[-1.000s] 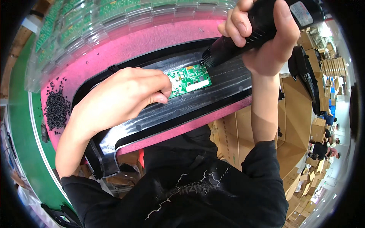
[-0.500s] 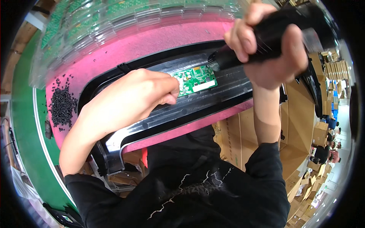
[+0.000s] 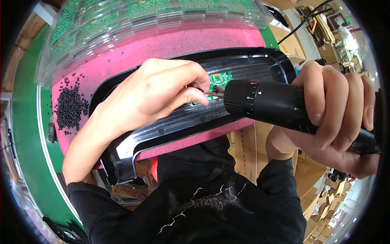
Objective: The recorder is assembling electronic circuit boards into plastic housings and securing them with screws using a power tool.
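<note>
In my right hand (image 3: 337, 110) is a black electric screwdriver (image 3: 264, 99), held nearly level with its bit pointing left. My left hand (image 3: 162, 89) has thumb and forefinger brought together around the bit's tip. Small dark bits that look like black screws (image 3: 201, 90) show between those fingers; their exact number is hidden. Behind the fingers and the bit, a green circuit board (image 3: 225, 76) lies inside a long black plastic housing (image 3: 162, 131). My left hand and the screwdriver cover much of the board.
A pile of small black screws (image 3: 70, 107) lies on the pink mat (image 3: 170, 44) at left. Stacked clear plastic trays (image 3: 162, 20) with green boards stand along the far side. Cardboard boxes (image 3: 245, 154) are below right, and a black cable (image 3: 304, 20) hangs at upper right.
The screwdriver has swung from upper right, pointing down at the board, to level and lower. My left fingers have lifted off the board's left end and now meet the bit.
</note>
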Action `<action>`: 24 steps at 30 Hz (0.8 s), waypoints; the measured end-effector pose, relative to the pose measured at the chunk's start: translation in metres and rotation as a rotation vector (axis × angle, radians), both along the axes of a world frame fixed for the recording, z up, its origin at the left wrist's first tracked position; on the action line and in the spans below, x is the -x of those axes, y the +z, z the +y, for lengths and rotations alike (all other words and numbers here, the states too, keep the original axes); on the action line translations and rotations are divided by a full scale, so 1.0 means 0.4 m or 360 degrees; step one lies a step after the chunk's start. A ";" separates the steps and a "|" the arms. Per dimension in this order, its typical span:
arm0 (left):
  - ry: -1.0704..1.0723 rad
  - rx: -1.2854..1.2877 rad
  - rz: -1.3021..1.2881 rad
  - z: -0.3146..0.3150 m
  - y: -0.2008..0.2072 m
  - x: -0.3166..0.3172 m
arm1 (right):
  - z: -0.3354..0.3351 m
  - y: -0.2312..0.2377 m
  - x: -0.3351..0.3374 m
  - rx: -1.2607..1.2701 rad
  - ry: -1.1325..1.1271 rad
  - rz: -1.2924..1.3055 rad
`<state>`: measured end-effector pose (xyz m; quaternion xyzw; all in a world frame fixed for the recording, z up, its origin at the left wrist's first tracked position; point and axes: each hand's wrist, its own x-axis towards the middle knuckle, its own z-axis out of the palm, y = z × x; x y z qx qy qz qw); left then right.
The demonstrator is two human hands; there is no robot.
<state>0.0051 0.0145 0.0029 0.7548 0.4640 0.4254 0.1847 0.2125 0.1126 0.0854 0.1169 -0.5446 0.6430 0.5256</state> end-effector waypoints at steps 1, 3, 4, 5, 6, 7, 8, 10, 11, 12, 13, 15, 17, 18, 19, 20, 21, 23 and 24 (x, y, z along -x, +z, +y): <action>-0.0002 -0.0004 0.0002 0.000 0.001 -0.002 | 0.015 0.017 -0.013 -0.0083 0.0144 -0.0203; -0.0041 -0.0016 -0.0060 -0.001 0.002 -0.006 | 0.021 -0.031 -0.009 -0.0021 0.0211 0.0077; -0.0042 -0.0016 -0.0061 -0.002 0.001 -0.006 | 0.017 -0.038 -0.004 -0.0021 0.0210 0.0077; -0.0039 -0.0010 -0.0043 -0.003 0.000 -0.005 | 0.015 -0.042 0.000 -0.0036 0.0226 0.0077; -0.0035 -0.0004 -0.0025 -0.003 -0.001 -0.005 | 0.014 -0.044 0.001 -0.0051 0.0242 0.0077; -0.0036 -0.0005 -0.0025 -0.002 -0.001 -0.007 | 0.014 -0.043 0.000 -0.0051 0.0241 0.0077; -0.0028 -0.0003 -0.0044 0.000 -0.003 -0.009 | 0.014 -0.041 -0.001 -0.0091 0.0238 0.0061; -0.0021 -0.0002 -0.0062 0.002 -0.003 -0.011 | 0.014 -0.038 -0.004 -0.0171 0.0232 0.0031; -0.0013 -0.0035 -0.0041 -0.001 -0.005 -0.009 | 0.026 -0.027 -0.022 -0.0169 0.0241 0.0029; -0.0005 -0.0068 -0.0020 -0.003 -0.006 -0.006 | 0.049 -0.005 -0.056 -0.0203 0.0444 -0.0230; -0.0008 -0.0068 -0.0021 0.000 -0.007 -0.006 | 0.055 0.014 -0.065 -0.0237 0.0634 -0.0488; -0.0036 -0.0104 -0.0029 0.006 -0.010 -0.004 | 0.078 0.014 -0.045 -0.0365 0.0617 -0.0470; -0.0051 -0.0046 -0.0048 0.006 -0.009 -0.001 | 0.068 0.002 -0.014 -0.0491 0.0603 -0.0449; -0.0067 0.0014 -0.0067 0.005 -0.009 0.000 | 0.054 -0.016 0.001 -0.0422 0.0495 -0.0342; -0.0067 0.0012 -0.0067 0.006 -0.008 0.001 | 0.047 -0.024 0.009 -0.0353 0.0386 -0.0235; -0.0050 0.0013 -0.0082 0.007 -0.008 0.002 | 0.046 -0.023 0.009 -0.0354 0.0385 -0.0235; -0.0034 0.0014 -0.0098 0.008 -0.007 0.003 | 0.045 -0.022 0.009 -0.0368 0.0365 -0.0283; 0.0071 0.0089 0.0033 0.004 -0.010 0.010 | 0.050 -0.027 0.018 -0.0379 0.0358 -0.0329; 0.0169 0.0163 0.0164 0.001 -0.012 0.014 | 0.058 -0.034 0.027 -0.0412 0.0407 -0.0339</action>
